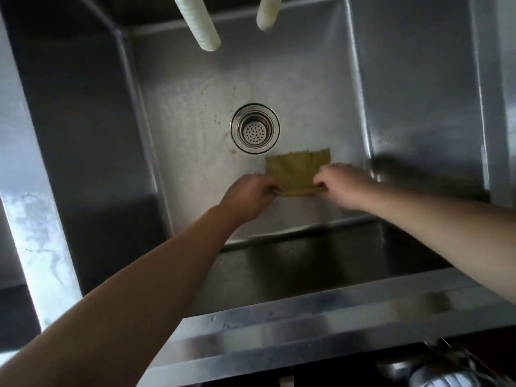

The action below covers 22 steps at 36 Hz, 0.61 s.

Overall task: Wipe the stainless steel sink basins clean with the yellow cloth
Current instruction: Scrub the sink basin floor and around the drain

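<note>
Both hands reach down into the steel basin (195, 88). The left hand (248, 195) and the right hand (342, 184) each pinch a near corner of the yellow cloth (296, 171), which lies spread just beside the round drain (254, 128). Two white hoses (195, 20) hang above the basin's far side.

Dim, cool daylight fills the sink (195, 88), with soft glare along its front rim and left ledge. Dark shadow pools on the left wall. Wide-angle distortion bends the edges; the right hand (342, 185) and lower right corner blur.
</note>
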Each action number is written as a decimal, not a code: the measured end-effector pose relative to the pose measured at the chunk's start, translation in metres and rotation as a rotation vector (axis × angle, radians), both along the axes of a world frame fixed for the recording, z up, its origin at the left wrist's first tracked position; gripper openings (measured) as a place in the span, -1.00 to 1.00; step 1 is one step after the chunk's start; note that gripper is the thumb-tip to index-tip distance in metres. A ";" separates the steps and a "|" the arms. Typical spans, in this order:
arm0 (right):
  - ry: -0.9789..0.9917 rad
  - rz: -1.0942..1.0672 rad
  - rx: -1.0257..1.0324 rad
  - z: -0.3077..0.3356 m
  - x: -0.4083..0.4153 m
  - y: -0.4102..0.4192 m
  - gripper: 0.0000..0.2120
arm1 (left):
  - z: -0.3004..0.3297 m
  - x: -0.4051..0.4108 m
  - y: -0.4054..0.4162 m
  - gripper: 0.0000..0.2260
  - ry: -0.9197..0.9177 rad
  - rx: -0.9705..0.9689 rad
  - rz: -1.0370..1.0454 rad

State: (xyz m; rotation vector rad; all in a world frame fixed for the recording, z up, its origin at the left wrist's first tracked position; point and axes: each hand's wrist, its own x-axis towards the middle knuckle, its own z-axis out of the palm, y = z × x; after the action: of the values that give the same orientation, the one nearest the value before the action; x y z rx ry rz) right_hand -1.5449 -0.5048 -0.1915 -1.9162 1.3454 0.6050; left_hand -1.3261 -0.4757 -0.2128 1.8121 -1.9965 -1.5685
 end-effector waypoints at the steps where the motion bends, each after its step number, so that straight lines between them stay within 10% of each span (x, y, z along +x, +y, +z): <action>1: 0.011 -0.023 0.092 -0.005 0.001 0.008 -0.89 | -0.007 0.001 0.006 -0.77 -0.024 -0.001 -0.060; 13: -0.043 -0.506 -0.156 -0.037 -0.008 -0.011 -0.64 | -0.036 -0.014 -0.011 -0.66 -0.016 -0.110 0.418; 18: -0.024 -0.536 -0.164 -0.039 -0.016 -0.012 -0.45 | -0.035 -0.032 -0.003 -0.63 -0.112 -0.517 -0.199; 22: -0.029 -0.503 -0.086 -0.036 -0.016 -0.008 -0.34 | -0.033 -0.055 0.000 -0.53 -0.275 -0.345 -0.553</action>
State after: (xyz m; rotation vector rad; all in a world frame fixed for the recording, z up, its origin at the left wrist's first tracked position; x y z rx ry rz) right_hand -1.5609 -0.5124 -0.2280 -1.5499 1.7724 0.2700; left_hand -1.3807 -0.4756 -0.2461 1.4834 -2.8628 -0.9779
